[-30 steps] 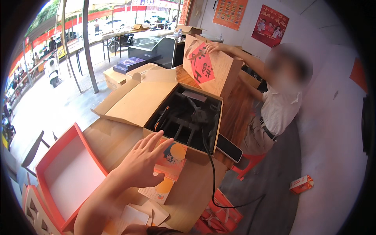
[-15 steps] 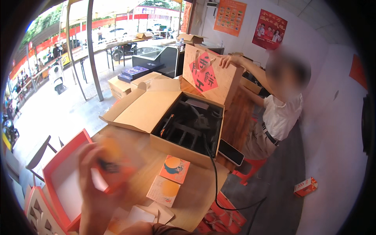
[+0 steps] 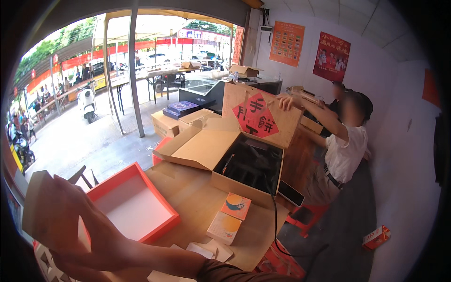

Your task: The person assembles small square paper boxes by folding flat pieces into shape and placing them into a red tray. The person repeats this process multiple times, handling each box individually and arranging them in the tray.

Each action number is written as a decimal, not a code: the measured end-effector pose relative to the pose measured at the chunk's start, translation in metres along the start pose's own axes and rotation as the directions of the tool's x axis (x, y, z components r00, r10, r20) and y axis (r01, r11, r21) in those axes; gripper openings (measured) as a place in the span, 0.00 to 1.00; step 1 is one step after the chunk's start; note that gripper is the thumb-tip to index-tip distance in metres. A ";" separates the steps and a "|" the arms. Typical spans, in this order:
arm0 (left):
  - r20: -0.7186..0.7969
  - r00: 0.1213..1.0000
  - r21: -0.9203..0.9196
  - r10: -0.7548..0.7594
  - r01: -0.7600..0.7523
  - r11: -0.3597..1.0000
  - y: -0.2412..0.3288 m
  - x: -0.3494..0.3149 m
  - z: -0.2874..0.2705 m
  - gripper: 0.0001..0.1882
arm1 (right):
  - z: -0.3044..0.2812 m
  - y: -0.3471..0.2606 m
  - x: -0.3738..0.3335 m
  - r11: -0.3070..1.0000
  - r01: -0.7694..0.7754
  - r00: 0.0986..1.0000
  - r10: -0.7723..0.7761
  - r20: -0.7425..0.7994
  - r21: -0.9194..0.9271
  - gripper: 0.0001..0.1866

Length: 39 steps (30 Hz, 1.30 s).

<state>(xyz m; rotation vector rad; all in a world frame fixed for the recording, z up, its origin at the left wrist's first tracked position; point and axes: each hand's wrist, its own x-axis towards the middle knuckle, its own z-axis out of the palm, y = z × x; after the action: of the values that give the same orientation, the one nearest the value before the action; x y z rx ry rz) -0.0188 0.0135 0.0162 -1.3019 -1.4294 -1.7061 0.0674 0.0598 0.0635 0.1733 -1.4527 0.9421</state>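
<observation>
The right hand (image 3: 96, 223), stretched leftward, holds a blurred brown box (image 3: 44, 209) near the red-rimmed tray (image 3: 164, 229); the left hand (image 3: 75, 266) shows lower down, its grip impossible to tell, while an orange box (image 3: 238, 206) and a pale box (image 3: 224, 228) lie touching on the table (image 3: 188, 188)

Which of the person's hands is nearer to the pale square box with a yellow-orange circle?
Right. The right hand is to the left of the pale square box, holding a brownish box. The left hand, mostly hidden, seems farther, at the lower left.
</observation>
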 end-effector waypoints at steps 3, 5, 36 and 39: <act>-0.037 0.999 0.038 0.025 -0.023 0.999 -0.008 0.005 -0.010 0.27 | -0.008 -0.008 -0.001 0.994 0.004 1.000 -0.002 0.020 -0.111 0.54; -0.053 0.997 0.077 0.048 -0.044 0.996 -0.016 0.008 -0.014 0.26 | -0.009 -0.009 -0.002 0.980 -0.002 1.000 0.000 -0.010 -0.197 0.54; 0.145 0.976 -0.448 -0.165 0.213 0.868 -0.034 0.039 -0.008 0.26 | -0.017 0.013 0.008 0.977 0.016 0.999 -0.026 -0.040 -0.215 0.33; 0.126 0.942 -0.563 -0.312 0.327 0.759 -0.036 0.032 -0.008 0.28 | -0.017 0.019 0.004 0.994 -0.036 0.999 0.034 -0.027 -0.101 0.33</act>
<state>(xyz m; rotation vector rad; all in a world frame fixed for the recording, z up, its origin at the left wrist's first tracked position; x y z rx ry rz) -0.0644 0.0213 0.0316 -1.4336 -1.2362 -2.5100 0.0679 0.0848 0.0559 0.0609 -1.4803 0.8933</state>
